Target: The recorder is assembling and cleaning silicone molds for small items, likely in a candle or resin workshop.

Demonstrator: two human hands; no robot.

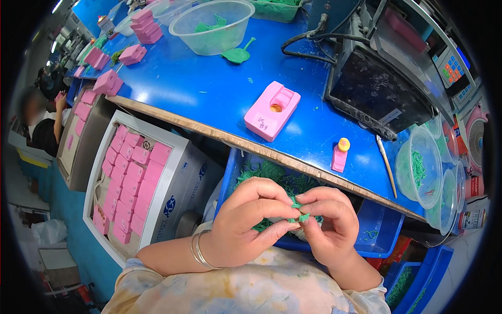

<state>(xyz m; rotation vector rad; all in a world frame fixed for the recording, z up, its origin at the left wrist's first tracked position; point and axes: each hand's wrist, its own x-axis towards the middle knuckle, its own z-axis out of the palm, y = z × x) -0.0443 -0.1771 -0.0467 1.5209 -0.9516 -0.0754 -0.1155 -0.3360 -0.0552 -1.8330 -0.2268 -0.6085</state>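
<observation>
Green wax piece, orientation unclear, is pinched in the grip of left hand and right hand.

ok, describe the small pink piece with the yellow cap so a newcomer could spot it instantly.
Start at the blue worktable and follow its near wooden edge toward the right. Between the large pink rubber block with a round hole and the thin wooden stick stands the small pink upright piece. It alone carries a round yellow-orange cap, and it is far slimmer than the other pink blocks.
</observation>
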